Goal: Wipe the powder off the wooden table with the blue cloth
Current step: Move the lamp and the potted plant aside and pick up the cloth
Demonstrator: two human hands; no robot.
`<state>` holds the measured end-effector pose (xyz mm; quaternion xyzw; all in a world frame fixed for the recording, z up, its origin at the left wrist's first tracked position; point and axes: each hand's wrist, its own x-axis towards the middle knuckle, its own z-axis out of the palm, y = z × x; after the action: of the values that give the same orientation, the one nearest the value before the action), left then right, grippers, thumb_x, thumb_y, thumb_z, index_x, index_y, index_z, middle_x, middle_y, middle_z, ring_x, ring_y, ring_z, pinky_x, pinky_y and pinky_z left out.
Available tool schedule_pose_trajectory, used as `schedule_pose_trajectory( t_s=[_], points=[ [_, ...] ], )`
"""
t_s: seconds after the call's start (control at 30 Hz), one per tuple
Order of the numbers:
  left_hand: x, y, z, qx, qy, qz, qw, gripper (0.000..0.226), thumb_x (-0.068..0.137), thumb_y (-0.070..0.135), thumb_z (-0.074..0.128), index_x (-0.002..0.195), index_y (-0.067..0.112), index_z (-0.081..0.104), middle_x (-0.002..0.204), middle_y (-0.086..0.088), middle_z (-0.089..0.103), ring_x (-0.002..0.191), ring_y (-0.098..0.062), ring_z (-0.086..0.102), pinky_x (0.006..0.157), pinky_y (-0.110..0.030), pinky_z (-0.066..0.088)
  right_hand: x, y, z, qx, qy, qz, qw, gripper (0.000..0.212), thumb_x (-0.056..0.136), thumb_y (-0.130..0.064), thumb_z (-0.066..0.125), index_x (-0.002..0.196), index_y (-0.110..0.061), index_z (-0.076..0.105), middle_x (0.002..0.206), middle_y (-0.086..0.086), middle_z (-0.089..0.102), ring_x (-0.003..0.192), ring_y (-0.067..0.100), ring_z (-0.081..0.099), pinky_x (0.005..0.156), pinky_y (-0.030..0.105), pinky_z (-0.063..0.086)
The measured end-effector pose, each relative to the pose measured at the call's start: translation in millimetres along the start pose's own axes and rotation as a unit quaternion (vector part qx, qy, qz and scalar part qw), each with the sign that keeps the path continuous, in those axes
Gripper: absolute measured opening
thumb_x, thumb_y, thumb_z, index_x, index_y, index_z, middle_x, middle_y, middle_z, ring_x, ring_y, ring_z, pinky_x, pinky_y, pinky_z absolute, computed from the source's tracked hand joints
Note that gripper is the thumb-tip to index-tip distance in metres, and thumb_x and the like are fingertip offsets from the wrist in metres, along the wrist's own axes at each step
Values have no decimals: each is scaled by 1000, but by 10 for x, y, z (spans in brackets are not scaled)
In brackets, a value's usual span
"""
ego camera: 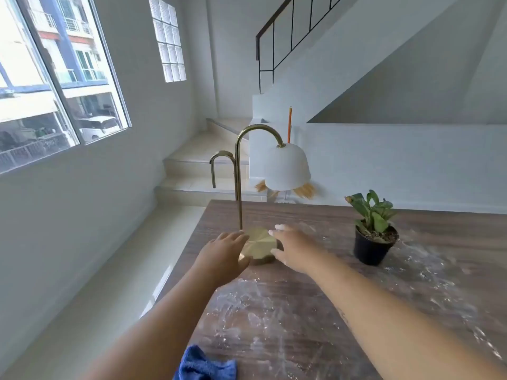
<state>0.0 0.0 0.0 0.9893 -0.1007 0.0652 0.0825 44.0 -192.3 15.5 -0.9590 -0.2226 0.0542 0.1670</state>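
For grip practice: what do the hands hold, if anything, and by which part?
The left hand and right hand flank the lamp base, touching its rim; a grip cannot be told. The blue cloth lies unheld.

Powder-dusted wood table [315, 215] — brass lamp [259, 245]

Left hand [223, 253] and right hand [295, 249] reached forward side by side, fingers [237, 237] straight

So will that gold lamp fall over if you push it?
It may tip: the lamp has a tall, thin stem, and the white shade hangs out to one side. The round gold base looks like solid metal, so probably heavy and smooth. The left hand and right hand flank it.
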Motion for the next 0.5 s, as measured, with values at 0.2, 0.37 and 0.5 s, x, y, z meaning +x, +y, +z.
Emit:
schedule_pose_trajectory(
  t_s=[0.2, 0.37, 0.5],
  points=[
    [145, -96, 282, 22, -34, 28, 999, 45, 99, 35, 43, 142, 25, 37, 151, 8, 36, 139, -15, 31, 111, -36, 31, 223, 23, 245, 22, -45, 19, 999, 56, 94, -35, 56, 145, -21, 38, 158, -3, 23, 139, 22, 32, 112, 37, 31],
    [291, -234, 455, 1, -19, 17, 1000, 57, 95, 40, 51, 146, 23, 33, 154, 8, 32, 144, -13, 21, 113, -35, 30, 418, 91, 279, 51, -72, 17, 996, 58, 93, -32, 60, 146, -22, 38, 159, -7, 18, 143, 20, 26, 113, 37, 23],
    [427, -390, 483, -18, -18, -1, 1000, 56, 96, 37, 51, 147, 22, 33, 154, 8, 31, 145, -13, 18, 111, -36, 33, 700, 67, 349, 45, -88, 9, 995, 58, 97, -27, 53, 149, -20, 29, 161, -4, 7, 148, 18, 9, 117, 38, 14]
  ],
)
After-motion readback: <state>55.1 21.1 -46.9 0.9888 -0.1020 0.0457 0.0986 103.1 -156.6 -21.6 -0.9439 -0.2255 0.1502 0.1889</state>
